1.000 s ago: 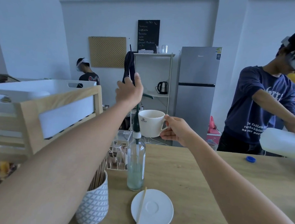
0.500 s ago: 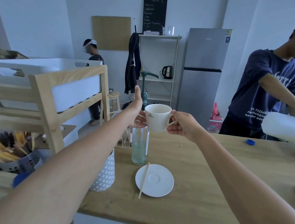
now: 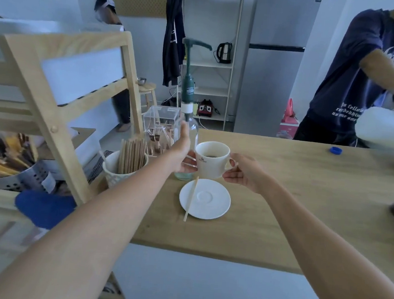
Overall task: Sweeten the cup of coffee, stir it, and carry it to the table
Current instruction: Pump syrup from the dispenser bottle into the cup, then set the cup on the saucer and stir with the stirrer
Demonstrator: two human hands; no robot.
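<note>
I hold a white coffee cup [image 3: 210,161] with dark coffee in it, just above the wooden counter [image 3: 293,205]. My right hand [image 3: 243,171] grips its handle. My left hand [image 3: 183,154] cups its left side. Directly below and in front lies a white saucer [image 3: 210,201] with a wooden stir stick [image 3: 191,199] resting across its left edge. Behind the cup stands a clear syrup bottle with a green pump [image 3: 188,86], partly hidden by my left hand.
A patterned cup of wooden stir sticks [image 3: 128,160] and a clear box of sachets [image 3: 160,127] stand to the left, beside a wooden rack [image 3: 59,104]. A person in a dark shirt [image 3: 355,75] pours from a white jug [image 3: 386,129] at the right. A blue cap [image 3: 335,150] lies there.
My left hand came down from the pump head to the cup's side. Both hands lowered the cup toward the saucer, and my view tilted downward.
</note>
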